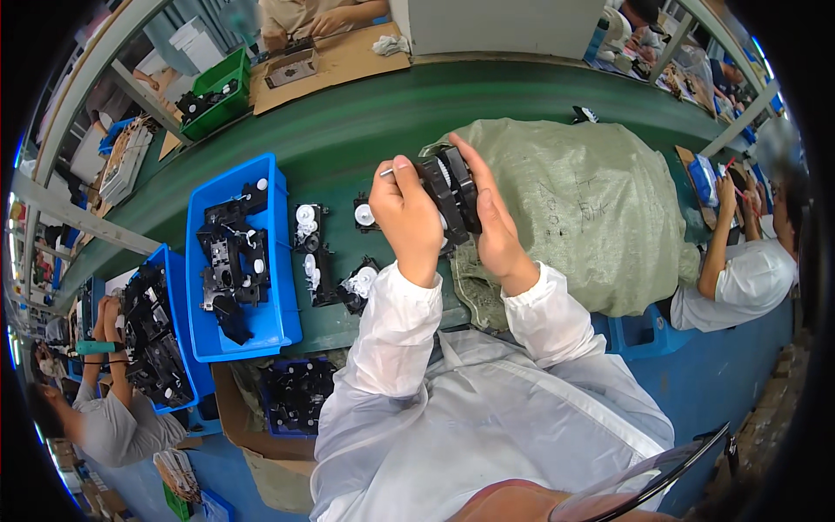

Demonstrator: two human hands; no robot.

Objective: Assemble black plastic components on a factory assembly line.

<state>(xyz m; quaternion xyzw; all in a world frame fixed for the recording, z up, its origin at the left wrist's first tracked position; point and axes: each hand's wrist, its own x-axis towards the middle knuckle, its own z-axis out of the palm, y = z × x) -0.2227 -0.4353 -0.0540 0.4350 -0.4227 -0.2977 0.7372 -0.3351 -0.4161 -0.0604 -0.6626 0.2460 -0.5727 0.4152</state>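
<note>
A black plastic gear assembly (449, 187) with pale gear teeth along it is held up in front of my chest, above the bench. My left hand (410, 217) is closed against its left side, fingers curled. From that hand a short silver rod (387, 172) sticks out; whether it belongs to the assembly I cannot tell. My right hand (497, 230) grips the other side, thumb and fingers along the black body. Below and left of my hands, several black units with white gears (358, 285) lie on the green bench (348, 332).
A blue bin (283, 326) of black parts stands at my left, with another blue bin (204, 374) beyond it. On the right a large green woven sack (591, 217) covers the bench. A cardboard box (239, 418) stands below. Co-workers sit left, right and across.
</note>
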